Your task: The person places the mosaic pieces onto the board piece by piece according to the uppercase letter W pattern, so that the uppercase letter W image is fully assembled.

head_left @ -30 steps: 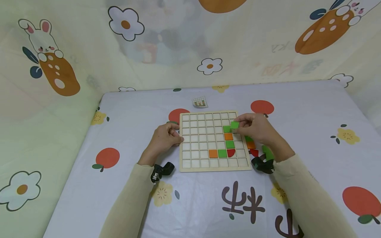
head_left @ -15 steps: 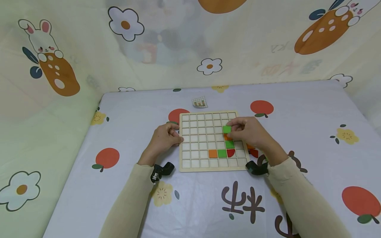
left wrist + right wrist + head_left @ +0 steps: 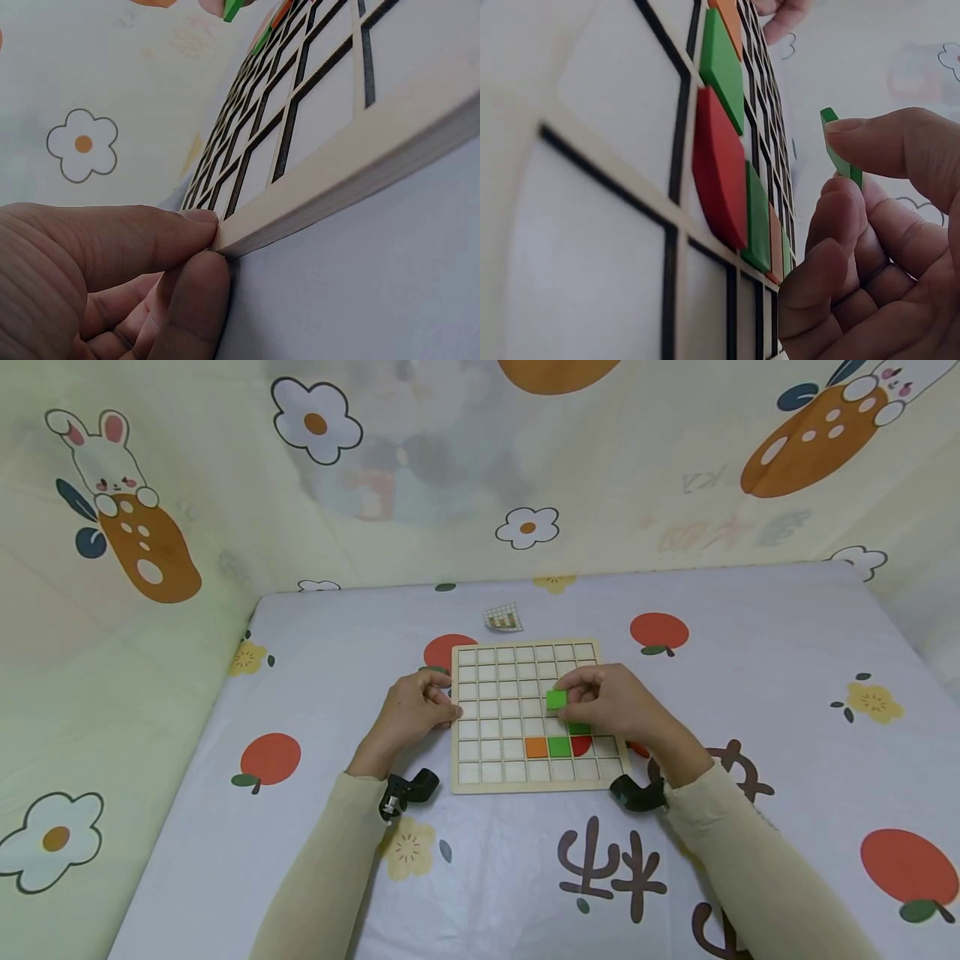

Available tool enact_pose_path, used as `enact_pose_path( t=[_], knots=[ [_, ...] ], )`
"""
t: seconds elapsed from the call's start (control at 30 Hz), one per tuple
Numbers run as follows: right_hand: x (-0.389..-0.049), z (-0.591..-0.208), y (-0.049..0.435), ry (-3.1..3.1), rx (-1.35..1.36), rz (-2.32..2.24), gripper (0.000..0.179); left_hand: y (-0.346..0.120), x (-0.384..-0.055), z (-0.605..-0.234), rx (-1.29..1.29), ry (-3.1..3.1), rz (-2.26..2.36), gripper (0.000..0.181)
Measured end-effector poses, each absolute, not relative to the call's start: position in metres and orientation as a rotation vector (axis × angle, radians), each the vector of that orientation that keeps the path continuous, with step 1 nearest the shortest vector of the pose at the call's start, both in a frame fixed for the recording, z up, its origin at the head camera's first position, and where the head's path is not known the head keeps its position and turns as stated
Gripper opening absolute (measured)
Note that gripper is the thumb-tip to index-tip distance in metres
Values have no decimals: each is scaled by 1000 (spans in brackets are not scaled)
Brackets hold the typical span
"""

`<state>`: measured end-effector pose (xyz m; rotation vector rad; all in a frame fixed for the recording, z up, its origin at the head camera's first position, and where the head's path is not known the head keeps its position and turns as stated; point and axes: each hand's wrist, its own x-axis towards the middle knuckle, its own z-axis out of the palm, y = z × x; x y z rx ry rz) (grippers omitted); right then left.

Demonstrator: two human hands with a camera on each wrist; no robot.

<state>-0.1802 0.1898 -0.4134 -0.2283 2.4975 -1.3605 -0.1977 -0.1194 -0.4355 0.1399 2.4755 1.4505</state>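
Note:
A wooden grid board (image 3: 467,787) lies on the table. My left hand (image 3: 408,714) pinches its left edge between thumb and finger, as the left wrist view shows at the board's rim (image 3: 352,176). Over the board, my right hand (image 3: 618,700) holds a green square tile (image 3: 556,700) between thumb and fingers, raised off the grid in the right wrist view. In the cells sit an orange tile (image 3: 536,747), a green tile (image 3: 559,747) and a red round-cornered tile (image 3: 581,745) in a row. Beyond the red one, another green tile (image 3: 757,217), an orange one (image 3: 775,244) and a green one follow.
A small curled paper card (image 3: 502,617) with a printed grid lies behind the board. To the right of the board, a red piece (image 3: 639,749) shows partly beneath my right wrist. A patterned cloth (image 3: 300,843) covers the table, and printed curtains hang around it.
My right hand has carried the green tile leftward and toward me over the board, covering some placed tiles. My left hand has stayed at the board's edge.

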Motion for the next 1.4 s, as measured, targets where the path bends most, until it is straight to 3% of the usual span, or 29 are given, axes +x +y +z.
enact_pose_path(
  t=[1.4],
  knots=[
    [-173, -418, 167, 2508, -406, -1203, 25, -119, -199, -435, 131, 2477, 1442, 46]
  ],
)
